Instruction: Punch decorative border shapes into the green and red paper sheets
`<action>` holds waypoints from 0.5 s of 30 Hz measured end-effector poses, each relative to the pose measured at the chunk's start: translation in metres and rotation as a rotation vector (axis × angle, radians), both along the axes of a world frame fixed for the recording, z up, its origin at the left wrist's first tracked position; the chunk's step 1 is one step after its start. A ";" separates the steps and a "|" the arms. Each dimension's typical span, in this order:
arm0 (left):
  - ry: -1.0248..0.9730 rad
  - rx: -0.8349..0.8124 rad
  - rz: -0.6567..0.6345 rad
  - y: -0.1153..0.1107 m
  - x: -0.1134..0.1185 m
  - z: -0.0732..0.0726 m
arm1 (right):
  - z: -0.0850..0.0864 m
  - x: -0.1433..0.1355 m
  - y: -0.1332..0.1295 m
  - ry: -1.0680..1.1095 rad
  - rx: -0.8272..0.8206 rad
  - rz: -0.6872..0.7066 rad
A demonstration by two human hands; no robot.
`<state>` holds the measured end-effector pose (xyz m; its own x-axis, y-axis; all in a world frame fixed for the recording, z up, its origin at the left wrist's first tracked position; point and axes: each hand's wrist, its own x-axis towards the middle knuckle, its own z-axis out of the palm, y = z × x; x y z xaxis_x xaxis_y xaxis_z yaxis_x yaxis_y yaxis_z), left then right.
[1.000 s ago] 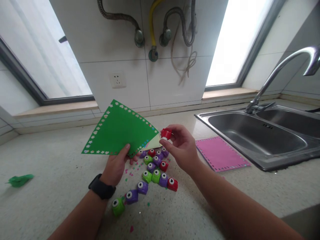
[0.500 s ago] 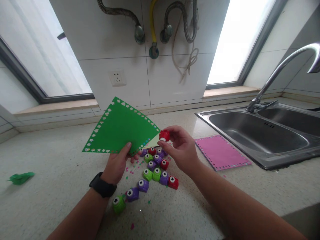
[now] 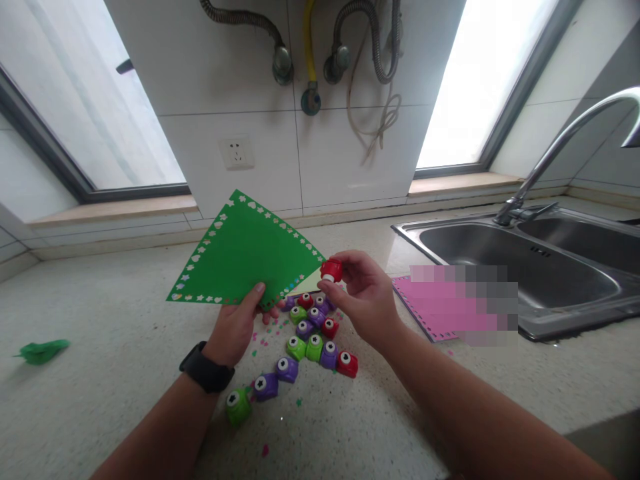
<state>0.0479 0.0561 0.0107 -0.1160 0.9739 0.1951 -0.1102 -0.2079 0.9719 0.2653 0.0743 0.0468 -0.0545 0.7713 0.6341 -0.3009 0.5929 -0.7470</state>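
My left hand [image 3: 241, 325] grips the lower edge of a green paper sheet [image 3: 245, 250], thumb on top and fingers beneath. Small shapes are punched along the sheet's edges. Between the thumb and fingers of my right hand [image 3: 367, 293] is a red craft punch [image 3: 331, 270], at the sheet's right corner. Whether the paper sits in its slot I cannot tell. Below the hands, several purple, green and red punches lie on the counter, among them a green punch [image 3: 238, 405] and a red punch [image 3: 347, 363]. Tiny paper bits are scattered around them.
A pink sheet with a punched border [image 3: 425, 303], partly blurred out, lies right of my right hand. Behind it is a steel sink [image 3: 500, 253] with a faucet [image 3: 560, 137]. A green crumpled piece [image 3: 43, 351] lies far left. Pale paper [image 3: 306, 285] shows behind the punches.
The view has shifted slightly. Both hands hold the same things in nearly the same pose, with the green sheet's top corner a little further right and higher.
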 end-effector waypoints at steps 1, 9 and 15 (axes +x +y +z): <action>0.006 0.002 -0.005 0.000 0.000 0.000 | 0.000 0.000 0.000 0.003 0.003 0.000; 0.035 -0.014 -0.002 -0.003 0.000 0.001 | 0.004 0.000 0.001 0.001 -0.151 0.004; 0.018 -0.061 0.061 -0.003 0.000 0.002 | 0.006 0.002 0.006 -0.054 -0.321 0.074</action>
<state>0.0479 0.0534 0.0129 -0.1726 0.9753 0.1380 -0.0813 -0.1537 0.9848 0.2672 0.0806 0.0526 -0.1445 0.9241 0.3537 -0.2890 0.3024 -0.9083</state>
